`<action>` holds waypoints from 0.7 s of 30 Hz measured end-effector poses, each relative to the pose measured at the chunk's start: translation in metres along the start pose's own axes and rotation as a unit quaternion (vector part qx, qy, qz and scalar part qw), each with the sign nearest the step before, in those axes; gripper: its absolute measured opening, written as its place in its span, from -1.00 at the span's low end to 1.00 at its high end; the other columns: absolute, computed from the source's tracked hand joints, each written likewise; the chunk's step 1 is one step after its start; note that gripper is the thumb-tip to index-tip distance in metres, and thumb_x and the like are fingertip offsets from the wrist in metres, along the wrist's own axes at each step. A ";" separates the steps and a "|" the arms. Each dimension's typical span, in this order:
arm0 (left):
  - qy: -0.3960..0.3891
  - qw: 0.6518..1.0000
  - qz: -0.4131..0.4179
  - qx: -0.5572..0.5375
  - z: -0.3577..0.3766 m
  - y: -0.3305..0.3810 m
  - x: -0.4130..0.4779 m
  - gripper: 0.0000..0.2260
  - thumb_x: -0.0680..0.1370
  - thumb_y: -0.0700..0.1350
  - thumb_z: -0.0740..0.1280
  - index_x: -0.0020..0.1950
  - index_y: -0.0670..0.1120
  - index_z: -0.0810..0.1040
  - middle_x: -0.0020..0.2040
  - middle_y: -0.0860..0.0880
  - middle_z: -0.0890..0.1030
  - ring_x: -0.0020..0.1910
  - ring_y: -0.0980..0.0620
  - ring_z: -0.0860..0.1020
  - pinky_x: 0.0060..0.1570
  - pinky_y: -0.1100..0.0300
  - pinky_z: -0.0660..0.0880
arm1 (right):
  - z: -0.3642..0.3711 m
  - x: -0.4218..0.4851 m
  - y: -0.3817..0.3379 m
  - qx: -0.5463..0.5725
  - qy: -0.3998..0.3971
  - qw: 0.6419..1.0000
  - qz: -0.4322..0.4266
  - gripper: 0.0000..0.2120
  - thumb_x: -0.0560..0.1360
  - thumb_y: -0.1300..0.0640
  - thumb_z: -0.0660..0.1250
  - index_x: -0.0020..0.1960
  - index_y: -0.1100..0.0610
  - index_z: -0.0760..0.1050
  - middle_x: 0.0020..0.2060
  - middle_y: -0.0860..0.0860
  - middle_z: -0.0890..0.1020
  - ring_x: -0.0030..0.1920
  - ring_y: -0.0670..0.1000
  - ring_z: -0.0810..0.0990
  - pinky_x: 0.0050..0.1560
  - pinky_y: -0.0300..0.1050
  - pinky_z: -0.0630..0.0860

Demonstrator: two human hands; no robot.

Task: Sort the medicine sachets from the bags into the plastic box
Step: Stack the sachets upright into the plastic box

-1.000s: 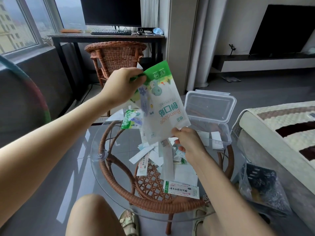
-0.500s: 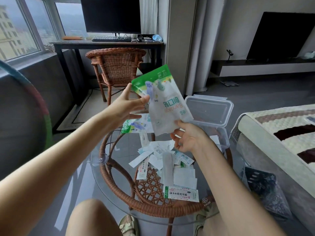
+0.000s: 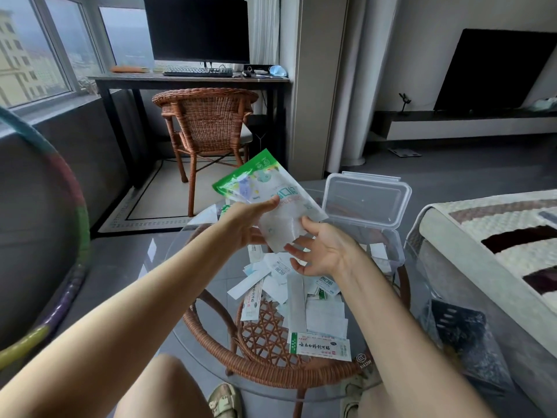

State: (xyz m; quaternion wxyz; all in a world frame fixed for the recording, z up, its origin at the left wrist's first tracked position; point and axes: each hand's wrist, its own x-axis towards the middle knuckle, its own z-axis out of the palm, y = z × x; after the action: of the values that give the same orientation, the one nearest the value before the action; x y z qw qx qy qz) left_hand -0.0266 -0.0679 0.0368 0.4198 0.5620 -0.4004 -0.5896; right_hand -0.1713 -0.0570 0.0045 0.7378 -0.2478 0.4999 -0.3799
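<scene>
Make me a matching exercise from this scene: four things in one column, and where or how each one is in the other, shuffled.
Things
1. green-topped bag
2. plastic box
3. loose sachets
4. wicker chair

Places or states
A. in front of the desk
B. standing with its lid open
C. held up in the air
D. piled on the glass table

Pairs: 1-C, 2-B, 3-D, 4-A

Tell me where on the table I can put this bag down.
Set the bag on the table's left side: bare glass between the left rim and the sachets. A smaller patch lies near-left of them, over the wicker weave. The middle is crowded with sachets, and the box fills the far right.
</scene>
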 end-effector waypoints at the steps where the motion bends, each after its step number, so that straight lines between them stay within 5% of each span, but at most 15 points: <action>1: 0.005 1.000 0.003 -0.008 0.001 0.001 0.001 -0.65 0.49 -0.07 0.38 0.23 -0.13 0.44 0.04 -0.17 0.60 -0.20 -0.11 0.59 -0.29 -0.03 0.57 | 0.000 0.001 0.000 -0.005 -0.005 1.000 -0.005 -0.74 0.55 -0.07 0.25 -0.17 0.11 0.48 -0.25 0.00 0.55 -0.12 0.01 0.55 -0.17 -0.05 0.43; 9: 0.057 0.985 0.160 0.025 -0.004 0.013 0.007 -0.67 0.49 -0.25 0.36 0.21 -0.04 0.40 0.09 -0.08 0.61 -0.03 -0.08 0.60 -0.13 -0.12 0.58 | -0.007 -0.003 0.000 -0.045 -0.008 0.998 -0.042 -0.81 0.53 -0.04 0.30 -0.09 0.08 0.51 0.03 0.09 0.52 0.08 0.11 0.51 0.04 0.16 0.50; 12: 0.055 0.968 0.235 0.062 -0.005 0.018 0.004 -0.59 0.49 -0.27 0.35 0.28 -0.02 0.35 -0.01 -0.05 0.61 -0.07 0.01 0.61 -0.09 0.00 0.59 | -0.010 -0.005 -0.002 -0.036 0.003 0.998 -0.050 -0.79 0.51 -0.07 0.32 -0.04 0.08 0.52 0.05 0.10 0.52 0.11 0.13 0.51 0.11 0.16 0.49; 16: 0.075 0.915 0.332 0.216 -0.010 0.017 0.003 -0.58 0.51 -0.26 0.30 0.34 -0.07 0.33 0.13 -0.07 0.60 0.08 -0.02 0.57 0.13 0.05 0.50 | -0.011 -0.012 -0.007 -0.006 0.049 0.995 -0.087 -0.75 0.48 -0.09 0.33 -0.10 0.11 0.50 -0.04 0.08 0.52 0.02 0.08 0.50 0.16 0.11 0.46; 19: 0.035 0.857 0.393 0.332 -0.011 0.010 -0.003 -0.53 0.51 -0.26 0.30 0.40 -0.06 0.29 0.15 0.00 0.56 0.13 0.03 0.53 0.14 0.15 0.46 | -0.008 -0.016 -0.010 -0.018 0.056 0.992 -0.107 -0.83 0.53 0.04 0.25 -0.16 0.11 0.48 -0.12 0.07 0.52 -0.07 0.07 0.51 0.16 0.13 0.47; 21: 0.000 0.849 0.393 0.354 -0.012 0.003 -0.007 -0.51 0.51 -0.24 0.31 0.41 -0.02 0.28 0.13 0.05 0.55 0.11 0.07 0.51 0.11 0.18 0.45 | -0.001 -0.018 -0.011 -0.030 0.058 0.989 -0.131 -0.81 0.53 0.15 0.19 -0.22 0.09 0.51 -0.22 0.06 0.56 -0.17 0.07 0.54 0.14 0.13 0.50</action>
State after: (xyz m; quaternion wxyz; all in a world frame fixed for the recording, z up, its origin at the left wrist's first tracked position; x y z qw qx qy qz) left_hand -0.0149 -0.0621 0.0413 0.3885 0.4681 -0.7697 -0.1937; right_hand -0.1796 -0.0488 0.0223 0.6439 -0.3110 0.5161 -0.4715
